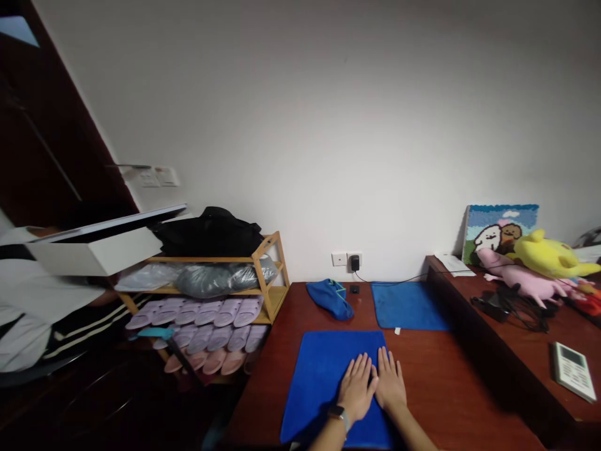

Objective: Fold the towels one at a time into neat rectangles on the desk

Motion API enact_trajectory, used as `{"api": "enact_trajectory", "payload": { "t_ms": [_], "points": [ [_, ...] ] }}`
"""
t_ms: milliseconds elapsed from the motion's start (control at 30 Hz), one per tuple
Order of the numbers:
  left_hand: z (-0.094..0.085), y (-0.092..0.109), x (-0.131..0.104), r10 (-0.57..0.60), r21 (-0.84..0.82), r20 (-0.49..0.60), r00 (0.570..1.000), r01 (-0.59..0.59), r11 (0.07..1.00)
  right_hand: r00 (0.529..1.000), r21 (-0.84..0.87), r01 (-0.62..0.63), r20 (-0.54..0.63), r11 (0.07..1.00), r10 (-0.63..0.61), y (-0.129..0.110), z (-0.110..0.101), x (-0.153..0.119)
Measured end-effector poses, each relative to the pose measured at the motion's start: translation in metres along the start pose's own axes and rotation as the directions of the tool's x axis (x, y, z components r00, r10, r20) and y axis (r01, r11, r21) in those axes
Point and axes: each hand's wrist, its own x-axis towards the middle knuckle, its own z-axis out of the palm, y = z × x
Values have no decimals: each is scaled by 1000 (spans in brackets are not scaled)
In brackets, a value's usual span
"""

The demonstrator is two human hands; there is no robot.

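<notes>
Both hands flat, fingers spread, grasping nothing. Left hand [357, 387] and right hand [390, 381] lie side by side, thumbs touching, palms pressed on the blue towel [319, 382]. Towel spread flat on the red-brown table [436, 388], at the near edge. Watch [337, 413] on left wrist. Farther back: second towel [407, 305] flat near the wall, blue bundle [330, 299] just left of it. Rack [267, 275] of slippers [206, 312] stands left of table.

A blue towel [323, 376] — spread flat and square on the reddish-brown tabletop — lies at its near edge.
</notes>
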Motion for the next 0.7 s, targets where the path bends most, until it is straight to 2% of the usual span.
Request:
{"api": "enact_trajectory", "payload": {
  "t_ms": [33,100,200,300,367,433,533,700],
  "points": [
    [6,4,-3,-14,2,3,1000,14,1000,1000,-1,16,-5,1000,-16,0,0,0],
    [7,-4,-14,-56,20,3,998,56,998,1000,5,9,-23,1000,-9,0,0,2],
    [-9,-48,-39,-203,77,-6,979,203,976,998,14,-43,-34,999,43,-2,-1,1],
    [-32,-97,-71,-388,138,-47,921,390,910,999,21,-50,-11,999,50,-5,-6,0],
    [-42,-117,-87,-446,157,-65,893,450,879,998,23,-58,12,998,58,-7,-13,-1],
    [-47,-123,-95,-468,164,-67,881,473,866,997,19,-65,43,998,64,-8,-22,-1],
    [-49,-119,-96,-475,163,-64,878,479,863,994,12,-68,83,998,67,-7,-30,-7],
    [-47,-115,-93,-460,159,-84,884,468,869,999,33,-40,36,999,39,5,-15,-44]
  ]
}}
